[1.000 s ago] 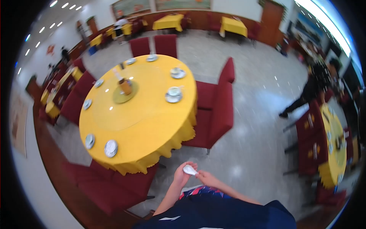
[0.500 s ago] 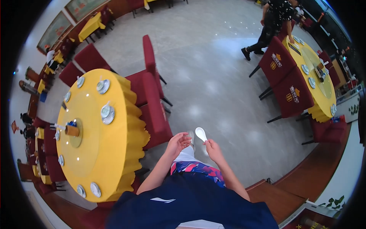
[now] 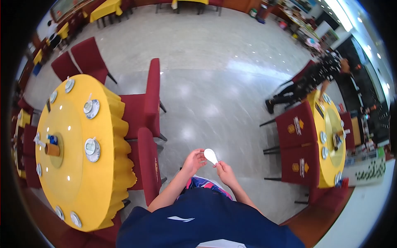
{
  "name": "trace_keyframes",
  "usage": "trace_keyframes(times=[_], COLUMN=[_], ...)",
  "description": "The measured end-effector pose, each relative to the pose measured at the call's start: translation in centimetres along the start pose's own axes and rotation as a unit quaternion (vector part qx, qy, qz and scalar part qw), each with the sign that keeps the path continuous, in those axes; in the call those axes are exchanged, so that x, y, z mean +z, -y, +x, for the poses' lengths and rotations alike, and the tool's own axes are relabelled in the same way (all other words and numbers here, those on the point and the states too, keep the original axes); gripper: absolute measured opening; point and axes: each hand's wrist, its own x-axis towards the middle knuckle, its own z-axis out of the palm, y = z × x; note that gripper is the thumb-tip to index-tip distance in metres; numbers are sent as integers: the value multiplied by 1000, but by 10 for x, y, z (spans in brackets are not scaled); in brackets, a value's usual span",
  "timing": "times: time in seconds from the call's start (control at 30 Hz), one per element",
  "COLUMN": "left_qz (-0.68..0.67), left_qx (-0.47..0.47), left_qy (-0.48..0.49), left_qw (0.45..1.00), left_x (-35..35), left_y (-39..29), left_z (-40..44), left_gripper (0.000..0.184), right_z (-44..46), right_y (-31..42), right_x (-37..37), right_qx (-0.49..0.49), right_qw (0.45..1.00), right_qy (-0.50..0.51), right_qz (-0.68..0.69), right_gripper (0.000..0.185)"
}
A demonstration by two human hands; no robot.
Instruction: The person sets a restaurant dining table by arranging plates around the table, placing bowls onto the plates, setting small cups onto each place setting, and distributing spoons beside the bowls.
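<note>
A white soup spoon (image 3: 210, 155) is held by its handle in my right hand (image 3: 226, 172), bowl end tilted up and to the left. My left hand (image 3: 194, 162) is beside the spoon's bowl, its fingers apart and curved a little, holding nothing. Whether the fingertips touch the bowl I cannot tell. Both hands are in front of my dark blue shirt, above the grey floor. To the left stands a round table with a yellow cloth (image 3: 93, 194), set with bowls on saucers (image 3: 92, 149).
Dark red chairs (image 3: 154, 99) stand between me and the left table. On the right, more red chairs (image 3: 298, 165) line another yellow table (image 3: 336, 165), where a person in dark patterned clothes (image 3: 312, 78) leans over. Grey tiled floor (image 3: 198, 103) stretches ahead.
My view has turned and shifted forward. The spoon and my left hand have come closer together. The person at the right table now leans further over it.
</note>
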Motion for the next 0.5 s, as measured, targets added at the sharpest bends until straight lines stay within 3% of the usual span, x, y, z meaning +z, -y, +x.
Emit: trace_keyframes(times=[0.17, 0.27, 0.43, 0.5], left_qz=[-51, -54, -40, -44], left_qx=[7, 15, 93, 97], left_qy=[22, 8, -33, -117], left_qw=[998, 998, 994, 987], left_x=[19, 33, 54, 78], left_y=[-40, -71, -117, -137], left_z=[66, 114, 196, 225], left_gripper=[29, 27, 22, 22], right_z=[95, 154, 268, 311], right_y=[27, 39, 60, 78], right_x=[-24, -36, -76, -97], right_qx=[-35, 27, -7, -35], right_qw=[998, 990, 981, 973], right_qy=[51, 101, 183, 226], right_qz=[22, 95, 60, 24], right_gripper=[24, 26, 25, 25])
